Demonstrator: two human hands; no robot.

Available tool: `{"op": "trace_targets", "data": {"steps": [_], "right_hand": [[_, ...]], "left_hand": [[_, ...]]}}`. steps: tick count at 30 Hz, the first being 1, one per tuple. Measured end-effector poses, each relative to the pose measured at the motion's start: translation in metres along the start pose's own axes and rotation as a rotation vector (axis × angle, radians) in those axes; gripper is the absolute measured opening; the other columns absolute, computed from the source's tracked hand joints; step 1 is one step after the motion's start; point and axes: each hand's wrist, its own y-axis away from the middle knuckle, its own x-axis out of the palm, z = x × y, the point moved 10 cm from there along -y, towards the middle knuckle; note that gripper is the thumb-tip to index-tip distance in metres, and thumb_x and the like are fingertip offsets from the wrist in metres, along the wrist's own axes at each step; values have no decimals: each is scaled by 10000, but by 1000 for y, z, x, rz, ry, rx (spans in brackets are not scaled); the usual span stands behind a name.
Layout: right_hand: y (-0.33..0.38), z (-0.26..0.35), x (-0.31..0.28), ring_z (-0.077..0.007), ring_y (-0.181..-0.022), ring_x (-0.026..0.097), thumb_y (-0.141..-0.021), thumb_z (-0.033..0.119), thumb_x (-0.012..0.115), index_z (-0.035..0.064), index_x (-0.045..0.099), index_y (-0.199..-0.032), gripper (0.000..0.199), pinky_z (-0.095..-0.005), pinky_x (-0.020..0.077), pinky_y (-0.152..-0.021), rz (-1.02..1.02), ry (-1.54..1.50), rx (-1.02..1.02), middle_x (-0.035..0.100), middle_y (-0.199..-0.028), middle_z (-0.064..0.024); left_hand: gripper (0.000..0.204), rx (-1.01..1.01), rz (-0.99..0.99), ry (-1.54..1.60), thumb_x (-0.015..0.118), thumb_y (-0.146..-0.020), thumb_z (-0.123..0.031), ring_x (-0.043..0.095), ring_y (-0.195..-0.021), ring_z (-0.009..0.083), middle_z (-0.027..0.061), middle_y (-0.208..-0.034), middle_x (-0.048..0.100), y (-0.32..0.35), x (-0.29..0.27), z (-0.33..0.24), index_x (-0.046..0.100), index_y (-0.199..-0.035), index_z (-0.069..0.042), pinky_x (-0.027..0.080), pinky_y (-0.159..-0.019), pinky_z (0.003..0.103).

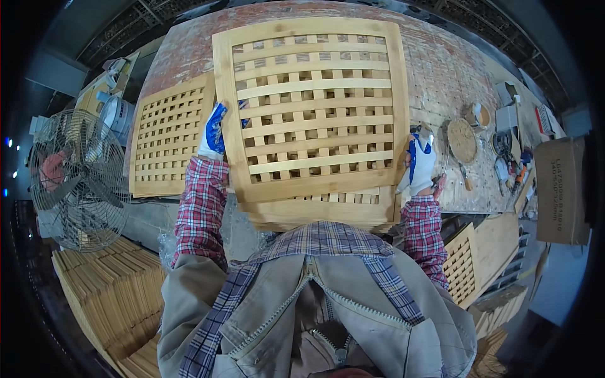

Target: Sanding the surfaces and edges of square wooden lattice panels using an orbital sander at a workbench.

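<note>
A wooden lattice panel [305, 187] with a broad light frame is raised in front of me, above a stack of similar panels [315, 211]. On its left side, my left hand [214, 133], in a white and blue glove, grips the frame, with some fingertips showing through the lattice. My right hand [420, 162], gloved alike, is closed at the panel's right edge, its fingers partly hidden. Another lattice panel [144, 184] lies on the worktable left of my left hand.
The worn worktable [435, 75] holds a round woven-looking disc [462, 141], a container [479, 115], a brush [466, 179] and scattered tools. A wire-caged fan [82, 179] stands left, above stacked wooden pieces [110, 296]. A cardboard box [562, 191] is at far right.
</note>
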Motion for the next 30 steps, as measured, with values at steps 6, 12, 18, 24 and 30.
{"op": "trace_targets", "data": {"steps": [6, 12, 18, 24, 30], "right_hand": [[0, -3, 0, -76, -385, 487, -859, 256, 704, 85, 619, -843, 192, -220, 360, -336, -20, 23, 19, 518, -545, 27], [0, -4, -1, -58, -404, 462, -873, 258, 689, 88, 648, -874, 175, -207, 337, -367, -25, -2, 19, 514, -551, 38], [-3, -4, 4, -97, -372, 461, -877, 147, 663, 77, 625, -889, 81, -233, 326, -327, 4, -106, 65, 521, -576, 8], [-3, -1, 13, -75, -385, 467, -870, 194, 682, 92, 647, -896, 111, -216, 327, -338, 32, -107, 100, 533, -582, 31], [0, 2, 11, -65, -390, 474, -849, 214, 714, 99, 638, -857, 138, -210, 336, -341, 48, -118, 86, 532, -575, 41]], "left_hand": [[454, -54, 22, -4, 525, -966, -255, 578, -1139, 262, 144, -1273, 551, 3, 10, 0, 424, -1362, -56, 512, -935, 403], [444, -23, -2, -45, 541, -957, -252, 586, -1124, 259, 142, -1257, 564, -3, -7, 1, 449, -1341, -49, 511, -937, 392], [443, -69, 13, -54, 553, -952, -289, 615, -1041, 221, 118, -1192, 599, -9, -9, 12, 489, -1298, -19, 533, -881, 348], [461, 24, -111, -172, 544, -957, -310, 624, -1015, 211, 112, -1190, 598, -14, -47, 8, 481, -1308, -17, 544, -854, 334], [452, -8, 1, -206, 528, -964, -302, 622, -1028, 220, 125, -1206, 592, -3, -12, 11, 473, -1319, -28, 547, -852, 347]]}}
